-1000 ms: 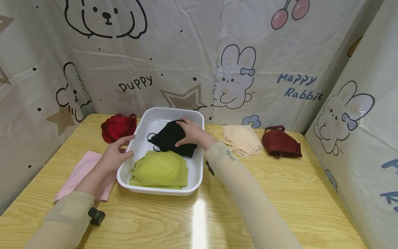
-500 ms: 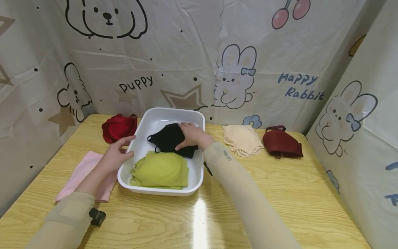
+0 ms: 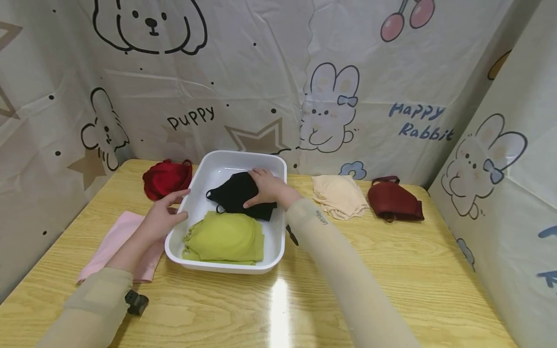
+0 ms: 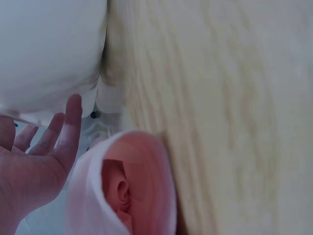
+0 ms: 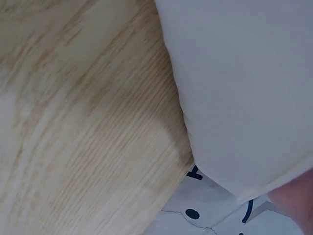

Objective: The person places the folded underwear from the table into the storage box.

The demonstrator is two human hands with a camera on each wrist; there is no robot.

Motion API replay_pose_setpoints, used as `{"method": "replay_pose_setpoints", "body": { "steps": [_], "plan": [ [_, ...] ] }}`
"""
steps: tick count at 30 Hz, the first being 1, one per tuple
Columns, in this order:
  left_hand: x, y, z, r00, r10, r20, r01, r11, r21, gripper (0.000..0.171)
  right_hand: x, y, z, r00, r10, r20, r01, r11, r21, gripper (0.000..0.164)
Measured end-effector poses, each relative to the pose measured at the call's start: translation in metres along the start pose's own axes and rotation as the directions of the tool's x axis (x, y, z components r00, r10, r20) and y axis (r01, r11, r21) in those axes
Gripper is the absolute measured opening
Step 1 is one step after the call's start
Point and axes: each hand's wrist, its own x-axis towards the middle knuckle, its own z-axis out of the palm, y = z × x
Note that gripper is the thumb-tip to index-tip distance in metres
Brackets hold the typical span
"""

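A white plastic bin (image 3: 224, 267) holds a folded black bra (image 3: 235, 192) and, nearer the front, a yellow-green bra (image 3: 226, 237). My right hand (image 3: 271, 188) rests on the black bra's right part with fingers and thumb spread. My left hand (image 3: 161, 217) is at the bin's left side, its loosely bent fingertips at the rim. In the left wrist view, the left hand (image 4: 36, 171) has its fingers apart beside the bin wall (image 4: 44, 54). The right wrist view shows mostly the bin's outer wall (image 5: 244, 88); only a sliver of the right hand (image 5: 296, 193) appears.
Left of the bin lie a red bra (image 3: 167, 179) and a folded pink cloth (image 3: 114, 241), partly under the left forearm. To the right are a beige folded garment (image 3: 338, 195) and a dark red bra (image 3: 393, 199). A printed curtain (image 3: 261, 87) encloses the wooden table (image 3: 391, 280).
My right hand has come slightly lower onto the black bra. The bra's strap loops, which stuck out at its left, are now tucked in closer. My left hand stays put.
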Motion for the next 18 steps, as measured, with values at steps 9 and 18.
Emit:
{"method": "replay_pose_setpoints", "body": {
  "steps": [9,18],
  "plan": [
    [-0.001,0.002,0.0,1.0,-0.002,0.004,0.002,1.0,-0.001,0.061,-0.012,0.0,-0.015,0.997,-0.051,-0.052,0.054,0.997,0.06,0.106],
    [-0.002,0.005,0.0,1.0,-0.006,0.006,0.006,1.0,0.005,0.062,-0.029,0.0,-0.038,0.984,-0.12,-0.13,0.133,0.986,0.097,0.103]
  ]
}}
